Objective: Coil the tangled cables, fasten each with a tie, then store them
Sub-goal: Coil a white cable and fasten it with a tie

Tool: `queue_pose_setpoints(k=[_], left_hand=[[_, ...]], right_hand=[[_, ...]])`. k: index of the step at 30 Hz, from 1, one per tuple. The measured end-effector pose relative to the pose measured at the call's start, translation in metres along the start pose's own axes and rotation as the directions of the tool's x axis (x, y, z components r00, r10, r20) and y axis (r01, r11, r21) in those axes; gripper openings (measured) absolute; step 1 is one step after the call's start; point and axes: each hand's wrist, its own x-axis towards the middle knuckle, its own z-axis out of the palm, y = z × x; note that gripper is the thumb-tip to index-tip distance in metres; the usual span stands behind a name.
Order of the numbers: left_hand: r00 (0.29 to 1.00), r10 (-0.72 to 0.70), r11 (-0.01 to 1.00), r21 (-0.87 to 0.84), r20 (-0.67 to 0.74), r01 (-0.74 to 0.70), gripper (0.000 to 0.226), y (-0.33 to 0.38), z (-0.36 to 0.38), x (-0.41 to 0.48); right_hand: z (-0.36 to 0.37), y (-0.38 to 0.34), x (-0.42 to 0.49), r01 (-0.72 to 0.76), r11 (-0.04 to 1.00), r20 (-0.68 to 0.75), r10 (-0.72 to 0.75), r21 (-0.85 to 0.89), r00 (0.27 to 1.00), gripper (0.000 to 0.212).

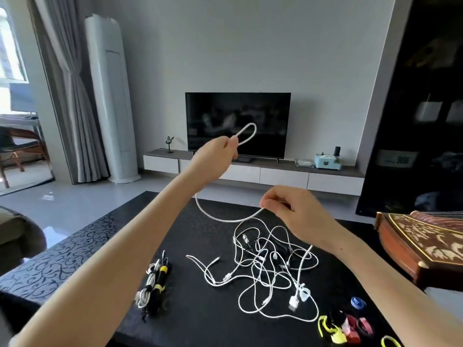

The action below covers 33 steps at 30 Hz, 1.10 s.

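A thin white braided cable (217, 217) is held above the tangled pile of white cables (270, 269), which lies on a glossy black table (200, 321). The left hand (215, 156) is raised higher above the pile, its fingers curled round the cable so that a small loop stands out past them. The right hand (295, 211) is kept just above the pile, the cable pinched between thumb and fingertips, with a slack arc hanging between both hands. Left of the pile, coiled bundles fastened with yellow ties (155, 281) are laid. At its near right, loose coloured ties (343, 326) are scattered. A carved wooden zither (421, 244) is seen to its right.
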Motion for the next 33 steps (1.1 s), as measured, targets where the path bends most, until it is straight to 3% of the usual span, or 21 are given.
queue_pose_setpoints(k=[3,6,9,11,13,18,20,25,28,30,33], left_hand=[[0.946,-0.031,0.934,-0.328,0.323,0.143,0.05,-0.019,0.021,-0.016],[0.821,0.041,0.816,-0.493,0.569,0.301,0.068,-0.03,0.044,-0.036],[0.689,0.182,0.694,-0.588,0.701,0.415,0.076,-0.033,0.061,-0.055],[0.657,0.278,0.689,-0.622,0.701,0.372,0.058,-0.034,0.07,-0.064],[0.663,0.317,0.684,-0.648,0.678,0.336,0.025,-0.033,0.074,-0.071],[0.758,0.231,0.671,-0.664,0.61,0.33,0.037,-0.03,0.082,-0.079],[0.797,0.194,0.684,-0.661,0.572,0.308,0.037,-0.03,0.086,-0.081],[0.86,0.113,0.676,-0.673,0.497,0.3,0.035,-0.032,0.101,-0.083],[0.898,0.108,0.731,-0.646,0.427,0.219,0.037,-0.03,0.112,-0.086],[0.912,0.084,0.731,-0.646,0.402,0.218,0.038,-0.028,0.117,-0.086],[0.892,0.057,0.572,-0.747,0.449,0.339,0.034,-0.022,0.12,-0.086]], right_hand=[[-0.012,-0.002,0.002,0.019,0.991,-0.181,0.006,0.134,0.983,0.01],[-0.015,0.001,0.003,-0.004,0.978,-0.266,0.061,0.207,0.962,0.014],[-0.011,0.008,0.003,-0.06,0.989,-0.317,0.1,0.133,0.943,0.015],[-0.009,0.013,0.004,-0.117,0.99,-0.349,0.137,0.078,0.927,0.02],[-0.01,0.019,0.004,-0.155,0.987,-0.382,0.161,0.045,0.91,0.026],[-0.023,0.027,-0.003,-0.284,0.934,-0.428,0.171,-0.216,0.887,0.032],[-0.031,0.027,-0.006,-0.294,0.924,-0.394,0.182,-0.245,0.901,0.032],[-0.036,0.025,-0.014,-0.306,0.948,-0.205,0.317,0.083,0.926,0.029],[-0.033,0.023,-0.018,-0.362,0.86,-0.119,0.426,0.359,0.897,0.028],[-0.031,0.022,-0.021,-0.371,0.815,-0.081,0.449,0.445,0.89,0.026],[-0.026,0.022,-0.024,-0.355,0.849,-0.082,0.416,0.391,0.906,0.024]])
